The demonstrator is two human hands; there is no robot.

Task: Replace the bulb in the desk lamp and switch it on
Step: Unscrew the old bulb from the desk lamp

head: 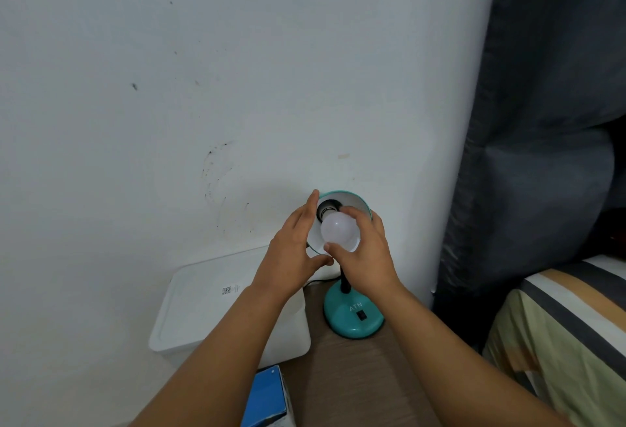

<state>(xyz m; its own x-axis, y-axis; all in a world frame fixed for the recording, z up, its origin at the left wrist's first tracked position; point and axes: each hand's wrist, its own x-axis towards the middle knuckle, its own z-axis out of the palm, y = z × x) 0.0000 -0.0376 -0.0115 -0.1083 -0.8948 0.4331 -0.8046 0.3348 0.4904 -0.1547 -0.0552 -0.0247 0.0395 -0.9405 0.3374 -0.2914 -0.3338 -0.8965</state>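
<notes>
A blue box point(267, 399) sits closest, at the bottom edge, on the brown worktop point(355, 379). Two bare arms reach forward over it. Just behind the blue box is a white box point(203, 308) with a lid and a small printed label on top. It stands against the white wall point(203, 71).

To the right of the white box stands the desk lamp point(352, 311). Its round base is teal, with the letters ATN and a small black switch point(361, 315) on it. A thin black neck goes up from the base to the shade point(355, 201), which is teal outside and white inside. The shade is tipped so its open mouth faces us.

The left hand point(294, 250) holds the left rim of the shade, with straight fingers along the edge and the thumb below. The right hand point(364, 257) holds the white bulb point(339, 230), with thumb and fingers curled around it. The bulb is inside the shade, right at the dark socket point(326, 209). I cannot tell if it is screwed in all the way. The bulb is not lit.

On the right hangs a dark grey curtain point(542, 121). Below it is a bed with a striped cover point(569, 325).
</notes>
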